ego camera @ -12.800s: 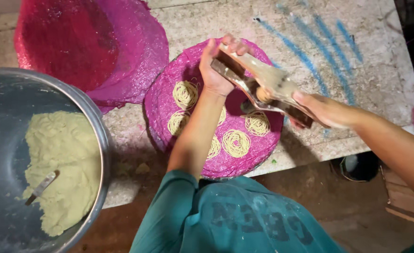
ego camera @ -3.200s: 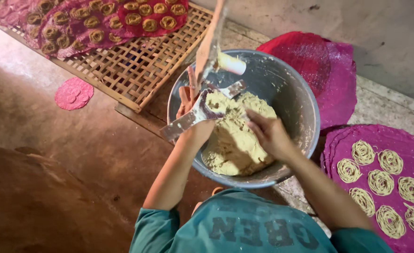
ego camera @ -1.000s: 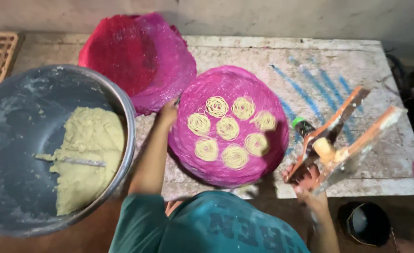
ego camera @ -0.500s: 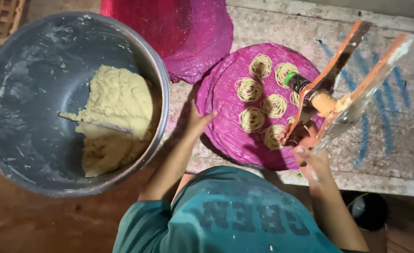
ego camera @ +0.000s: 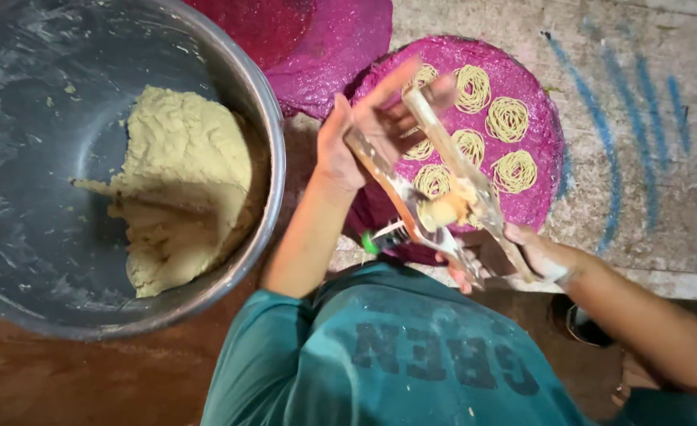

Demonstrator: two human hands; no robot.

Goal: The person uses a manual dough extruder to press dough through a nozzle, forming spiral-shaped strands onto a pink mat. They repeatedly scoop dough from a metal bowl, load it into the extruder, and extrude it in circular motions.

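Both hands are raised with elbows bent, the left hand [ego camera: 364,138] gripping high, the right hand [ego camera: 522,256] gripping low.

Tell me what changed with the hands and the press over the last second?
The left hand left the round pink mat and gripped the wooden two-handled dough press, now swung low over it; the right hand holds the other end. The noodle coils and steel dough bowl stayed.

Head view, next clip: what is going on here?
A person in a teal shirt holds a two-handled dough press with both hands: left hand on the far handle ends, right hand on the near ends. It hangs over a pink round mat carrying coiled noodle spirals. A large metal bowl of dough sits alongside.
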